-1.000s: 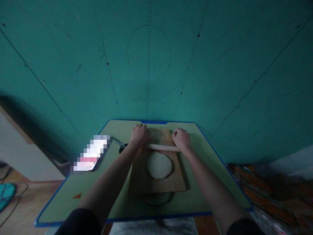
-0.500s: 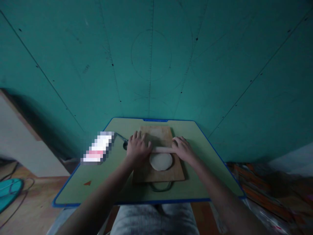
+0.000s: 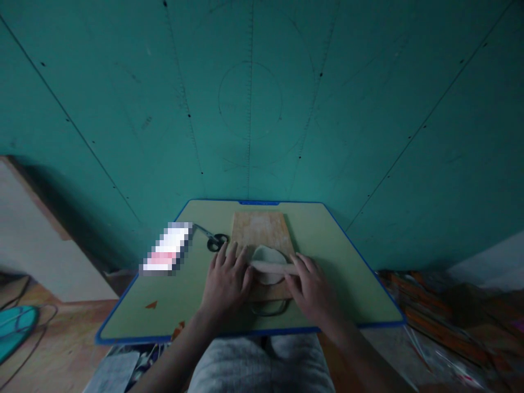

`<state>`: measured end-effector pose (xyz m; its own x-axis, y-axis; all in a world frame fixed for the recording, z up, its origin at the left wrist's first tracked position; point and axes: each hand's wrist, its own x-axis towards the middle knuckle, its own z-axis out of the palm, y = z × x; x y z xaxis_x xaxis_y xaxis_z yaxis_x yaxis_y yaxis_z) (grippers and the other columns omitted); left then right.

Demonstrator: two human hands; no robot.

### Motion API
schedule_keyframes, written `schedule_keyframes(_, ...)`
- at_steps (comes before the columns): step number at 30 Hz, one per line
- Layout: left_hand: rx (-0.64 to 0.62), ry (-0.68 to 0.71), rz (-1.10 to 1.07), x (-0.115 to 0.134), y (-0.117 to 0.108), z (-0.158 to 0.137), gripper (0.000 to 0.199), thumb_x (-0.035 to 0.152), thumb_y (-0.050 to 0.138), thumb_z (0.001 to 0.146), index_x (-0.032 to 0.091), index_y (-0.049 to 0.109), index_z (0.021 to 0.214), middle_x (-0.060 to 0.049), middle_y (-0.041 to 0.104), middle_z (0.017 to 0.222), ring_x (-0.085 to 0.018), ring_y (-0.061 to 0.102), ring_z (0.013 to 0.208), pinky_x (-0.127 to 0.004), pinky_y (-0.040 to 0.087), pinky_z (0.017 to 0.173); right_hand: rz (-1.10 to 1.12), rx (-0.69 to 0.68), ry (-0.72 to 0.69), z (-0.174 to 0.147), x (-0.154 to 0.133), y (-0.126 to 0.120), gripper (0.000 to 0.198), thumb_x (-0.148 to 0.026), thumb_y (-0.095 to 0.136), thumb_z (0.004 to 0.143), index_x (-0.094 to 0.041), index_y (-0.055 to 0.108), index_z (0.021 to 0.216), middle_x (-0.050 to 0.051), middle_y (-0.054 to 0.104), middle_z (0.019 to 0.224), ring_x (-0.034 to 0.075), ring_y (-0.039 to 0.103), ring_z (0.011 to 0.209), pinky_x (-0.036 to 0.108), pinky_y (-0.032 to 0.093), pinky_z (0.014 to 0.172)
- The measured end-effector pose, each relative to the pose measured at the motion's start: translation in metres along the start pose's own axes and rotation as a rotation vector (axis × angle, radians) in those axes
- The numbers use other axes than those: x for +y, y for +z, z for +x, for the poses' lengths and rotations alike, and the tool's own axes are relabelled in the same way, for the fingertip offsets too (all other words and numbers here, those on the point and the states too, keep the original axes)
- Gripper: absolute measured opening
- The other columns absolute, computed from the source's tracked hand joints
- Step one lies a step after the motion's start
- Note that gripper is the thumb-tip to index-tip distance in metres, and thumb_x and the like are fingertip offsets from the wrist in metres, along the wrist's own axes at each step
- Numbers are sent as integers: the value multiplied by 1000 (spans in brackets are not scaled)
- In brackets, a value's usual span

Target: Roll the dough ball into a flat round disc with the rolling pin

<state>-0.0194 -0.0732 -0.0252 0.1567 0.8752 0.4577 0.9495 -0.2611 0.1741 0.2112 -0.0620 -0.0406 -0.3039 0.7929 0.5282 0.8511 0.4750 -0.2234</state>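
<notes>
A pale rolling pin [image 3: 273, 267] lies crosswise over a flat round of dough [image 3: 268, 253], with dough showing on both sides of it. My left hand [image 3: 226, 277] is on the pin's left end, fingers pointing forward and thumb alongside; that end is hidden under the palm. At the right end, my right hand [image 3: 311, 285] has its thumb and fingers around the pin. Beneath the dough is a wooden cutting board [image 3: 262, 226], whose dark handle loop [image 3: 268, 311] points towards me.
Black-handled scissors [image 3: 215, 241] lie left of the board, beside a blurred-out phone-like rectangle [image 3: 167, 248]. Small orange scraps [image 3: 151, 304] are near the table's [image 3: 347, 262] left front. A green wall [image 3: 254, 109] rises behind the blue table edge.
Both hands have drawn the rolling pin towards me, from the far edge of the dough onto its middle. The scissors' handles now show beside my left hand.
</notes>
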Motion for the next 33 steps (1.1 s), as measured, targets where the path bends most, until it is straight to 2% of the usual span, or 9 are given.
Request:
schedule_keyframes(5,52,-15,-250,-13,2,7,43,33,44,95,22,52,135,-12,51,145,-33,35,142,-58,35,111,68,21,64,-12,3,7,31,-38,46,97,-17,61,113,13,66,104,28,63,95,40,54,79)
schedule_keyframes(8,222,-168,-464,-24,2,18,41,33,39,96,17,51,133,-14,55,139,-27,48,132,-50,43,108,184,109,176,-11,12,10,33,-43,43,97,-18,60,111,13,66,102,26,63,95,37,53,79)
schedule_keyframes(10,256,-210,-517,-27,3,27,38,32,39,95,17,56,126,-14,59,132,-26,54,125,-47,46,104,281,172,299,-9,17,8,37,-48,41,96,-18,60,106,12,67,95,25,65,88,35,53,75)
schedule_keyframes(11,211,-189,-506,-27,4,31,36,30,40,94,18,59,121,-13,60,129,-26,55,122,-47,47,104,330,178,368,-8,19,6,38,-50,40,95,-18,60,103,11,67,89,24,65,83,34,53,71)
schedule_keyframes(14,-46,-49,-381,-18,9,43,30,26,47,90,19,66,112,-12,61,131,-29,53,126,-50,44,105,443,131,539,-5,20,-1,41,-54,38,93,-19,59,95,6,66,74,22,62,66,31,50,60)
schedule_keyframes(17,-180,1,-231,-6,16,52,30,24,50,91,19,67,114,-13,57,138,-32,46,134,-52,40,108,491,127,586,-4,16,-6,42,-55,38,90,-19,60,91,6,65,72,21,60,64,30,48,58)
schedule_keyframes(23,-185,55,-139,1,27,56,28,29,52,93,18,69,113,-12,60,135,-30,47,134,-50,38,110,524,114,524,-6,12,-8,37,-52,41,91,-20,59,89,5,65,74,20,60,66,28,48,61)
schedule_keyframes(33,-191,118,-105,0,27,55,34,45,58,91,19,67,112,-12,58,137,-31,47,132,-51,38,109,504,96,497,-7,11,-9,36,-52,42,94,-21,58,87,5,65,72,20,60,64,28,47,58)
